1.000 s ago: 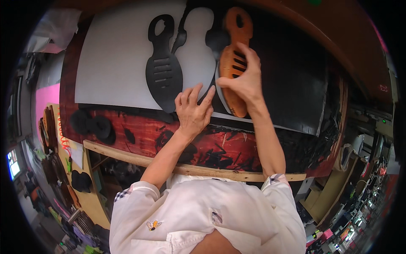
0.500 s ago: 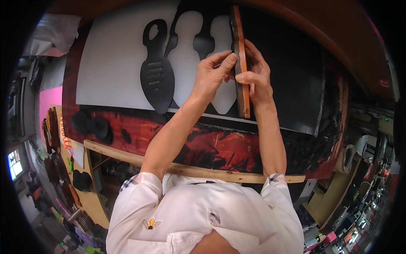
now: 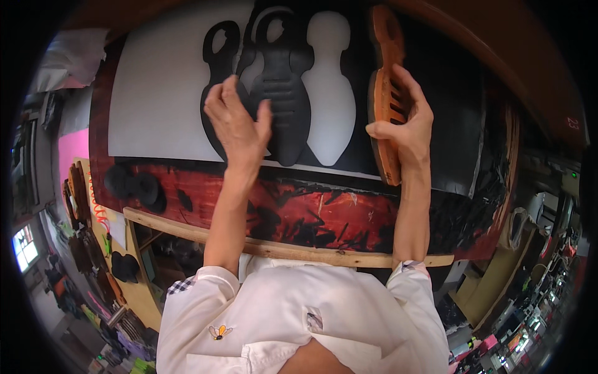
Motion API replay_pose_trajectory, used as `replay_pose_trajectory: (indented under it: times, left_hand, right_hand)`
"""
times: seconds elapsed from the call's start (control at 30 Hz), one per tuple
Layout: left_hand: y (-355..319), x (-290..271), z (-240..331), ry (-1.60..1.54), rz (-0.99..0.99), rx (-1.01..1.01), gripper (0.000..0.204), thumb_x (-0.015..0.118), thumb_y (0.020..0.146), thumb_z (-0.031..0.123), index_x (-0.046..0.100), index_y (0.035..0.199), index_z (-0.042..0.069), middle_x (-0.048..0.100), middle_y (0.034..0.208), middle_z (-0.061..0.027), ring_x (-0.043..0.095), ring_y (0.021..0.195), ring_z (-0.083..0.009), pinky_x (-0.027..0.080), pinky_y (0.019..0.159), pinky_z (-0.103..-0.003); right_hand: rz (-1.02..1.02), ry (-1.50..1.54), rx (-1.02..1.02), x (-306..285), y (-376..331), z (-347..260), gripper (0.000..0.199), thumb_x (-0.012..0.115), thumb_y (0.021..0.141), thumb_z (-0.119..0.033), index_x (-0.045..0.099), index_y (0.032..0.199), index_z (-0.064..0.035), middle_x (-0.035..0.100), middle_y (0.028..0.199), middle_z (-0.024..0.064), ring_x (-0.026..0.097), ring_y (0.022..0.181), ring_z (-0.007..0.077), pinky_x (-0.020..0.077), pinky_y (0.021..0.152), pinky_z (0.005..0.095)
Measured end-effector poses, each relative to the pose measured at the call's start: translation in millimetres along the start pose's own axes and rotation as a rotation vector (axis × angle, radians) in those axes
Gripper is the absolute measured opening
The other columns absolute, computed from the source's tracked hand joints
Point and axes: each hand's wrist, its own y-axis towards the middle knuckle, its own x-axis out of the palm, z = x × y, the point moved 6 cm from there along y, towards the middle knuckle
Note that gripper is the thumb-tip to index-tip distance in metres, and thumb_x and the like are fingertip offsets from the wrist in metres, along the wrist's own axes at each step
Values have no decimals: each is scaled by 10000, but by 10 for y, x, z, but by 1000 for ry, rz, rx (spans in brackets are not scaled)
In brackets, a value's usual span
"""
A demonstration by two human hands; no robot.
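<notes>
An orange-brown wooden cutting die [image 3: 387, 50], with a looped end and slots matching the cut pieces, stands tilted on its edge. My right hand [image 3: 414, 124] grips it, thumb on the near side and fingers on the far side. Fingers spread, my left hand [image 3: 240, 128] hovers over or rests on two flat black cut pieces; I cannot tell which. One black piece [image 3: 286, 124] lies by its thumb, slotted and with a ring-shaped end. The other black piece [image 3: 213, 68] is partly hidden beneath the hand. Beside them, a white cut-out shape [image 3: 330, 87] shows through the black sheet [image 3: 451, 118].
A white board [image 3: 162, 93] lies under the pieces. Its near side borders a red, black-stained table edge [image 3: 299, 212] with a wooden rail [image 3: 187, 230]. Black scraps [image 3: 134, 184] sit at the left. A dark machine part [image 3: 529, 62] overhangs the right.
My left hand has left the die and moved left to the black pieces. A second black piece now lies beside the first. My right hand has shifted right and tilted the die, showing its slots.
</notes>
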Motion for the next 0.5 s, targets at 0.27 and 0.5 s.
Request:
replay_pose_trajectory:
  times: [0.27,0.5]
  left_hand:
    - [-804,555,1199,-409,-468,161,722,858,602,469,535,1074,29,529,1141,-142,511,981,-314,377,817,-437]
    - [-851,753,1138,-366,-403,227,633,763,687,541,554,1015,41,541,1086,-119,504,955,-317,366,813,-448]
  right_hand:
    - [49,-731,-63,155,32,145,944,819,504,-317,490,1375,-157,356,1422,245,346,1323,406,257,1113,523]
    - [289,-704,-251,-74,-504,-45,685,837,686,-166,543,1296,-60,437,1402,227,440,1279,396,360,1053,489]
